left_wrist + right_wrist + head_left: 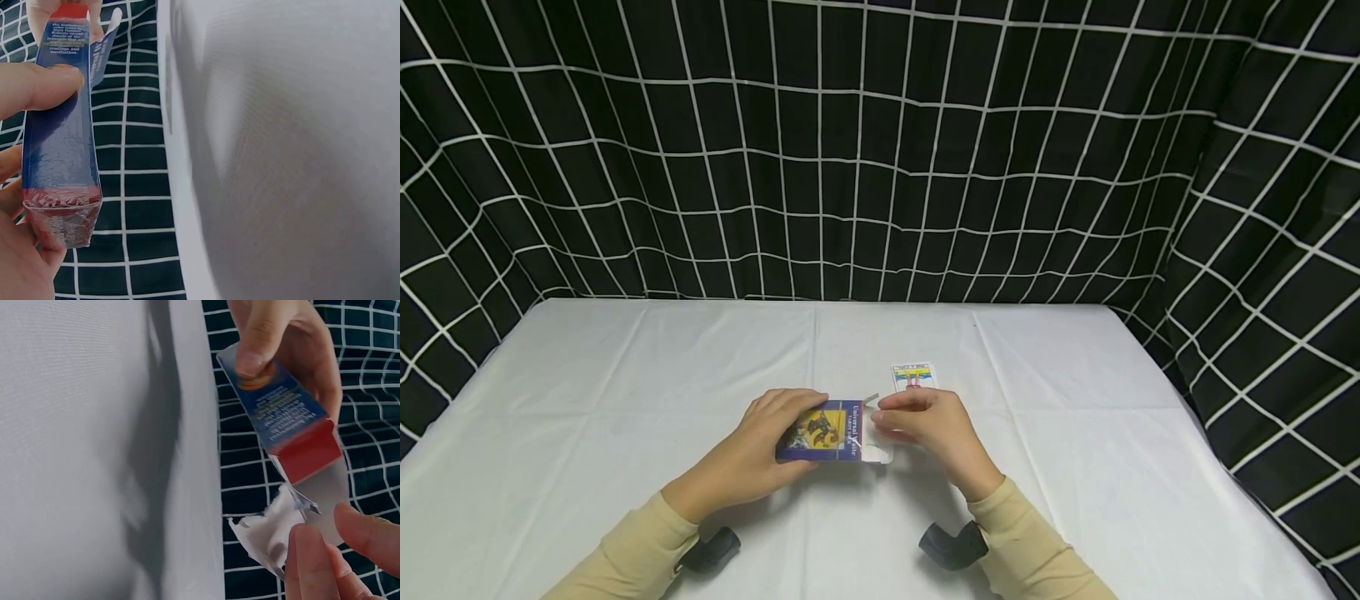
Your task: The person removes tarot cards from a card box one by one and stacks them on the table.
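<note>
My left hand grips a blue tarot card box from its left end, thumb along the near side and fingers on the far side. A picture and the title are on its upper face. The right end of the box is open, and its pale end flap and a torn white side flap stick out. My right hand is right at these flaps, with a visible gap between thumb and forefinger. Beyond it a printed card lies on the table, its near part hidden by the hand.
A white cloth covers the table. Black curtains with a white grid hang behind it and along both sides. A dark wrist camera mount sits by the left sleeve, another mount by the right.
</note>
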Motion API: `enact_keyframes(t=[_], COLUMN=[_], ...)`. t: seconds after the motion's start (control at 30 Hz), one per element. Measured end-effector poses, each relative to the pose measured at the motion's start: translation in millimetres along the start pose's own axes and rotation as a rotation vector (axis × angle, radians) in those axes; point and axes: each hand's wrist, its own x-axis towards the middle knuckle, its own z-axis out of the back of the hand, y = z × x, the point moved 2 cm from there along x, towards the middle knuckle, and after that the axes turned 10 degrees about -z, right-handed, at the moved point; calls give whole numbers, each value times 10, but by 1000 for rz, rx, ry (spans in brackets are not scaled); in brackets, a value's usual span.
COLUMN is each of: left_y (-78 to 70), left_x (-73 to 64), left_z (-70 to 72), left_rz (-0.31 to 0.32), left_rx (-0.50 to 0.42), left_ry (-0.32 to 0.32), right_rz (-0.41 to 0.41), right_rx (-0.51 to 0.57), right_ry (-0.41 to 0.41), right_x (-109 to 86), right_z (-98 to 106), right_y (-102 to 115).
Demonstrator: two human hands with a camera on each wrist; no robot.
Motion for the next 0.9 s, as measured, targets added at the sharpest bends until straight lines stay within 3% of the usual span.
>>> enact_keyframes(t=[0.9], left_y=[-41], left_x=[2], left_z=[-18], left_rz=[-36], left_rx=[-4], left_ry=[-13], right_rz=[4], right_rx=[-93], right_ry=[-34], right_x=[16], right_z=[-84], right_y=[-72])
